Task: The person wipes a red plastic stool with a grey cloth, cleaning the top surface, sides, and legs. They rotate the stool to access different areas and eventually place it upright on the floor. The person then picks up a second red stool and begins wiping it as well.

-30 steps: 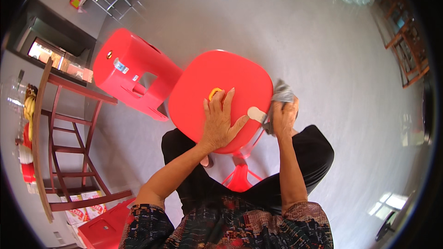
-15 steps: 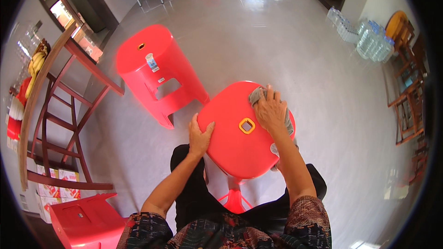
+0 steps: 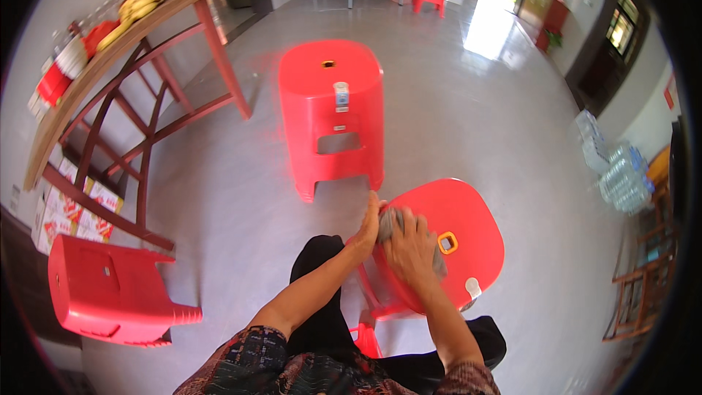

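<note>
In front of me a red plastic stool [image 3: 475,212] stands between my knees, with a yellow-rimmed square hole in its seat and a pale round sticker near the edge. My right hand [image 3: 412,249] presses a grey cloth [image 3: 391,225] onto the left part of the seat, fingers bent over it. At the stool's left rim, my left hand [image 3: 365,232] holds the edge, its fingers pointing away from me. Part of the cloth is hidden beneath my right hand.
Beyond it stands another red stool [image 3: 333,113]; a third stool [image 3: 110,289] lies on its side at left. A wooden table [image 3: 139,25] carries bananas [image 3: 137,7], with cartons [image 3: 77,208] beneath. Bottled water packs [image 3: 625,179] and wooden chairs [image 3: 647,289] line the right.
My view has turned, shifting the surroundings. My right hand and the cloth have moved from the seat's far right side across to its left edge, close beside my left hand.
</note>
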